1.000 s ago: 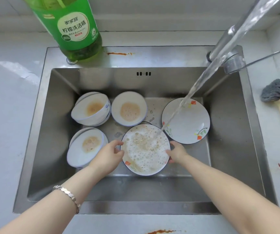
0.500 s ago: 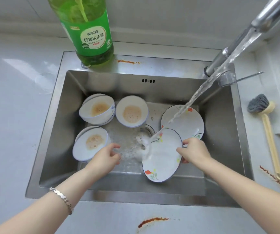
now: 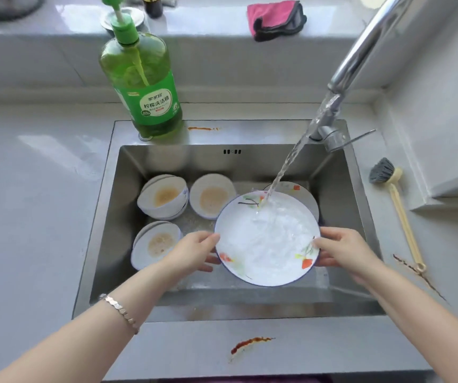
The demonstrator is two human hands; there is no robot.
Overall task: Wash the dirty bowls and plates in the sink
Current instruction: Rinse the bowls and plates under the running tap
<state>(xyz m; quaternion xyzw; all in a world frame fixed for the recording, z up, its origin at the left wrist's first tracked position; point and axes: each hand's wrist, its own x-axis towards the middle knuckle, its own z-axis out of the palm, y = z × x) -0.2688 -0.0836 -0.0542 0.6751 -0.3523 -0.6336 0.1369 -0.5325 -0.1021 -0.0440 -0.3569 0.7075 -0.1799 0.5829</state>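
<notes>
1. Left hand (image 3: 194, 251): grip closed on the left rim of the flowered plate (image 3: 267, 239), thumb on top, fingers beneath.
2. Right hand (image 3: 342, 251): grip closed on the right rim of the same plate, thumb on the upper face.
3. Plate held face up above the sink (image 3: 106, 217) floor, right of centre; water stream (image 3: 288, 164) from the faucet (image 3: 365, 48) striking its far edge and spreading across the face.
4. Second plate (image 3: 306, 193) partly hidden behind the held one.
5. Left of the plate, three groups of dirty bowls with brown residue: stacked bowls (image 3: 164, 199) at back left, single bowl (image 3: 212, 197) beside them, stacked bowls (image 3: 156, 243) just beside the left hand.
6. Green detergent bottle (image 3: 145, 87) on the sink's back ledge; dish brush (image 3: 396, 205) on the desk (image 3: 29, 217) to the right; pink cloth (image 3: 276, 17) on the sill.
</notes>
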